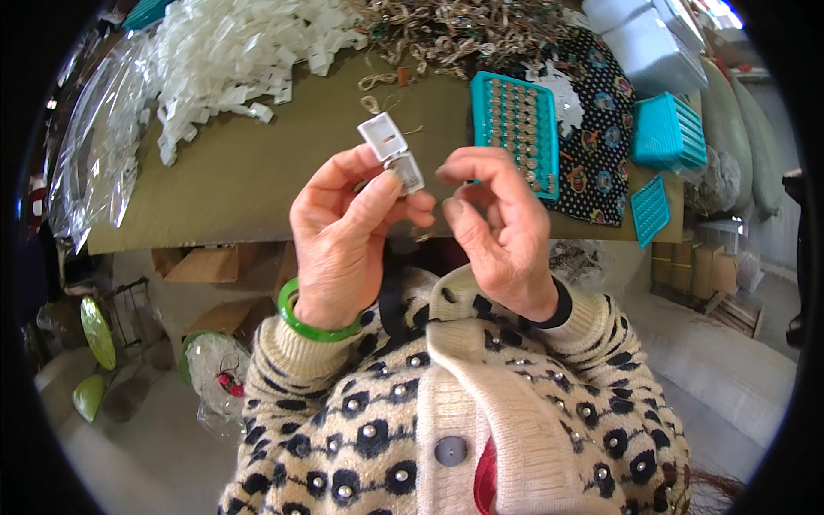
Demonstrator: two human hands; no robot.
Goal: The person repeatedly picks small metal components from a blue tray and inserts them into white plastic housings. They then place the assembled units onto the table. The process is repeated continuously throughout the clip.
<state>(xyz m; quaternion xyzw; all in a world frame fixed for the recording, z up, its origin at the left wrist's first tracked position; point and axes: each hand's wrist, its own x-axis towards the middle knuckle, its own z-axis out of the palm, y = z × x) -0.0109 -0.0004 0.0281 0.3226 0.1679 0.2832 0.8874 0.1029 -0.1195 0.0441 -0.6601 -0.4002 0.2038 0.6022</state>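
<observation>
Over the table's near edge, my left hand (339,227) pinches a small white plastic case (393,154) between thumb and fingers. The case is hinged open, with its white lid tilted up and away and a greyish lower half by my thumb. A twist of thin tan cord (371,105) lies just beyond it. To the right, a little apart from the case, my right hand (502,227) has its thumb and forefinger parted, with nothing visible between them. Beyond my right hand sits a teal tray (478,112) holding rows of small round metallic pieces (520,120).
A heap of white plastic cases (232,60) covers the far left, beside clear plastic film (94,146). Tangled tan cords (463,34) lie at the back. At right are dark patterned cloth (601,129), stacked teal trays (665,129) and white trays (648,47).
</observation>
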